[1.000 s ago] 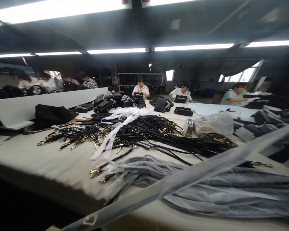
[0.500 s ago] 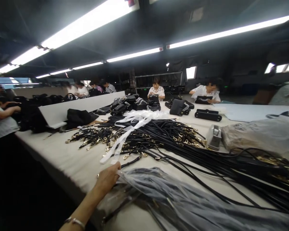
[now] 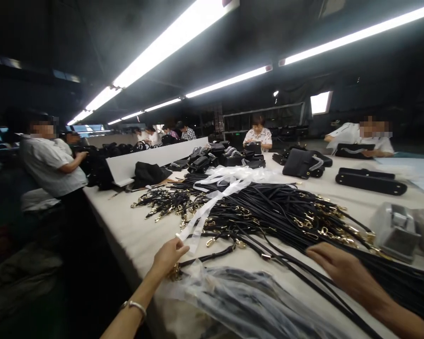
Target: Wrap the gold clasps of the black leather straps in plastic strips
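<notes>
My left hand [image 3: 169,256] is at the near edge of the white table [image 3: 127,230]. Its fingers are pinched on the end of a black strap [image 3: 212,256] with a gold clasp, beside the tip of a white ribbon [image 3: 198,226]. My right hand [image 3: 339,270] lies flat, fingers apart, on the big pile of black straps with gold clasps [image 3: 275,214]. A heap of clear plastic sleeves [image 3: 250,303] lies just in front of both hands.
A grey tape dispenser [image 3: 395,230] stands at the right. Black handbags [image 3: 300,162] and a long black case [image 3: 371,181] lie farther back. A white divider board [image 3: 155,157] runs along the left. One person [image 3: 53,160] stands at the table's left end; others sit at the far side.
The view has swung left and down. My left hand has come in and taken the strap end by the sleeves; my right hand has now come into view on the strap pile.
</notes>
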Tool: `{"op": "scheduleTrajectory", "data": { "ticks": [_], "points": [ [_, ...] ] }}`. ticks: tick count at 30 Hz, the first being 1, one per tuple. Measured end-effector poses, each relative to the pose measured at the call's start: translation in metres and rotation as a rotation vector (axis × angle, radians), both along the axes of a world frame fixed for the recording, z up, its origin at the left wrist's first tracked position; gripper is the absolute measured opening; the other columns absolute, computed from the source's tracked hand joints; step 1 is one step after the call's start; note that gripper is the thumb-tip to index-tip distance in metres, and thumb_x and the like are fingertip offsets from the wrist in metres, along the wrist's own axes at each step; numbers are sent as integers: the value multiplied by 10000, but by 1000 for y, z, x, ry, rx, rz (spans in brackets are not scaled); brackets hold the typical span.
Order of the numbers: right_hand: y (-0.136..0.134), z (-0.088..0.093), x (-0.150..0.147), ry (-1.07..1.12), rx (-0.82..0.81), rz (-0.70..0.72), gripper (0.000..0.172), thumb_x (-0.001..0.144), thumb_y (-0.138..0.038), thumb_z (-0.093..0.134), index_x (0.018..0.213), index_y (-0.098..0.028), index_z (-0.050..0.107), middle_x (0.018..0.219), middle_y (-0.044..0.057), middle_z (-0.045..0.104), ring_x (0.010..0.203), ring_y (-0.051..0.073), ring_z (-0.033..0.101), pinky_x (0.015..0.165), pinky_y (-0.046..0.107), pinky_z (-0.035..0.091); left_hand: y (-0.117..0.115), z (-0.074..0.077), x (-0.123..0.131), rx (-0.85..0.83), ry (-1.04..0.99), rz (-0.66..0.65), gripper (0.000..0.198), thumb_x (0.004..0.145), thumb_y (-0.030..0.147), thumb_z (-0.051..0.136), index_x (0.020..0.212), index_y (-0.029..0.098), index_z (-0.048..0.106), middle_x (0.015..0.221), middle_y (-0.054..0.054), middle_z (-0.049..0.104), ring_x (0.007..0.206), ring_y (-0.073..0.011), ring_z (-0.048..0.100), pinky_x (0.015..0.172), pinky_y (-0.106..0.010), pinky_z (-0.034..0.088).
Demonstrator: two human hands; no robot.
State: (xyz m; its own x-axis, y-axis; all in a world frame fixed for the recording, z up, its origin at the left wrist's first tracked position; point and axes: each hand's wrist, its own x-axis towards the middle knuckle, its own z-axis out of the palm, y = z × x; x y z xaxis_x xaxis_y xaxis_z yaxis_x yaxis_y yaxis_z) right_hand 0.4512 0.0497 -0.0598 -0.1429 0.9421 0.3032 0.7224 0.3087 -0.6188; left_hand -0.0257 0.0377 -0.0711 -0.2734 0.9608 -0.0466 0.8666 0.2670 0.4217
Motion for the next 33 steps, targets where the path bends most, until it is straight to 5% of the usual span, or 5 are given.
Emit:
{"op": "scheduleTrajectory", "data": {
  "ticks": [9,18,25,30,33],
  "points": [
    [96,-33,-164,-284,-198,21,186,928,-316,625,979,-147,683,1032,70,681,985,209,627,926,399,482,32,-31,4,-48,-41,-41,97,800,260,588,718,211,606,802,-16,739,808,-209,679,605,-251,365],
    [130,-35,-190,-280,-372,-20,230,933,-366,654,964,-139,674,1008,52,686,993,204,644,917,414,528,17,-23,-12,41,-67,-96,195,954,279,409,894,219,584,878,-52,744,793,-209,696,666,-279,409],
    [153,-24,-230,-115,-464,-102,484,1020,-558,415,1048,-123,626,872,38,670,701,132,647,653,292,560,41,-35,13,30,-113,-176,75,692,212,664,762,219,639,951,-45,751,954,-267,683,756,-307,442],
    [156,-17,-248,-138,-396,-36,454,986,-535,506,782,-150,636,739,6,636,753,152,630,769,322,529,46,-41,-5,23,-261,-155,109,762,205,573,657,207,604,762,-33,748,783,-232,723,619,-272,444],
    [147,-15,-240,-161,-491,30,464,969,-495,558,655,-153,569,566,-49,528,563,108,548,621,258,492,36,-35,-21,38,-361,-136,160,881,216,445,766,203,556,698,-24,722,590,-175,695,515,-240,423]
  ]
}}
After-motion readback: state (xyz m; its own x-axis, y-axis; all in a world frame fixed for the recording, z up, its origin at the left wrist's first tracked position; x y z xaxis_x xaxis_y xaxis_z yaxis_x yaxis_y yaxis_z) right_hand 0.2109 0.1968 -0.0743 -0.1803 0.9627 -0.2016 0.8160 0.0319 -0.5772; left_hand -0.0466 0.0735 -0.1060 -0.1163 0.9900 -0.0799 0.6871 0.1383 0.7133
